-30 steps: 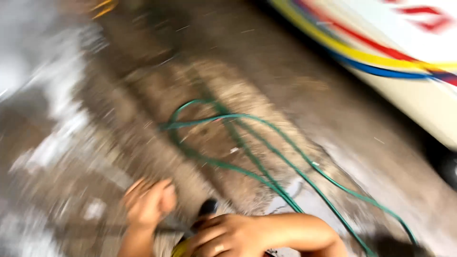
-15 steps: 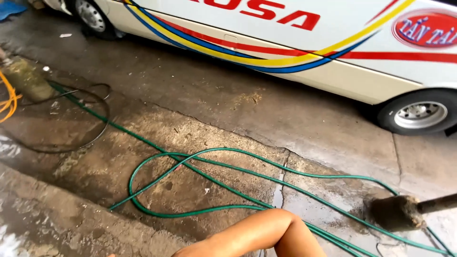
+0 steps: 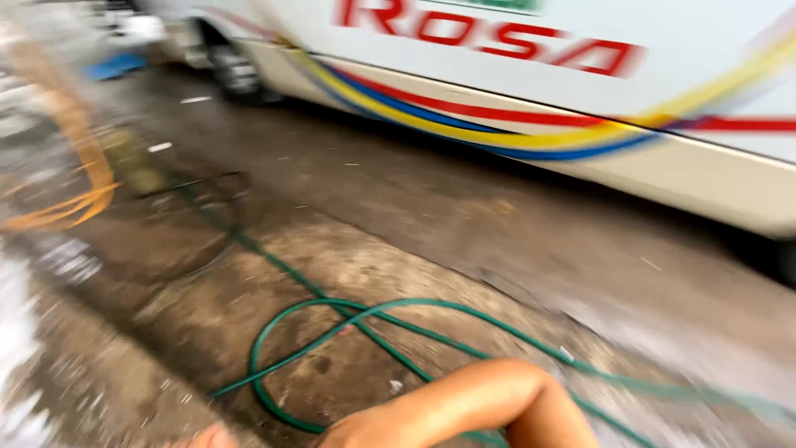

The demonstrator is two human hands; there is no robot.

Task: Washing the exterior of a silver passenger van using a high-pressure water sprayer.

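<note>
A bare arm crosses the bottom edge, bent, with what looks like the back of my right hand at its left end; the fingers are cut off by the frame. A small part of my left hand shows at the bottom left, and its grip is hidden. A green hose lies looped on the wet concrete just beyond the arm and runs off to the right and up to the left. Whether either hand holds anything cannot be seen.
A white vehicle with red, blue and yellow stripes fills the top right, its wheel at the top left. An orange hose curls at the left. The wet, stained ground separates the hoses from the vehicle.
The view has swung left and closer to the vehicle, with motion blur. The dark tool seen at the right half a second ago is out of frame. The arm stays low in view.
</note>
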